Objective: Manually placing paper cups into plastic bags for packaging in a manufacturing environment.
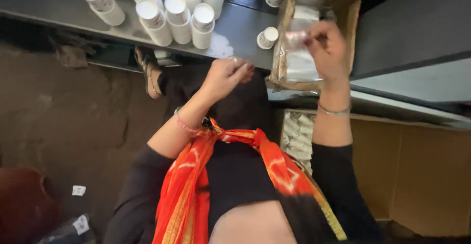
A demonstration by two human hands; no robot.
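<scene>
Head view: looks straight down past an orange scarf [235, 175] at two bare hands working at the edge of a dark grey bench [245, 25].
Right hand: right hand [327, 50] is raised at about 1 o'clock from the picture's middle, over a shallow cardboard tray [354, 8]; a thin metal bangle [334, 110] sits on the wrist.
Right fingers: curled narrow, thumb and fingertips pinching the top edge of a small clear plastic sachet [298, 40], which hangs just above the tray.
Left hand: left hand [226, 75] sits at about 12 o'clock, just off the bench edge and near the tray's left side; a pink beaded bracelet [185, 125] is on the wrist.
Left fingers: bunched closed into a loose fist; whether anything small is held inside I cannot tell.
Tray contents: more clear sachets [301, 67] lie flat in it.
Handling of the sachet: judged very light, limp and slick, likely to slip or crumple; a pinch at a corner or sealed edge looks the surest hold.
Bottles: white cylindrical bottles [181, 16] stand grouped at 11 o'clock; one small white cap-like pot [267, 37] stands just beside the tray.
Below the bench: a box of stacked white packets [296, 133] at 3 o'clock, a sandalled foot [146, 70] at 10 o'clock.
</scene>
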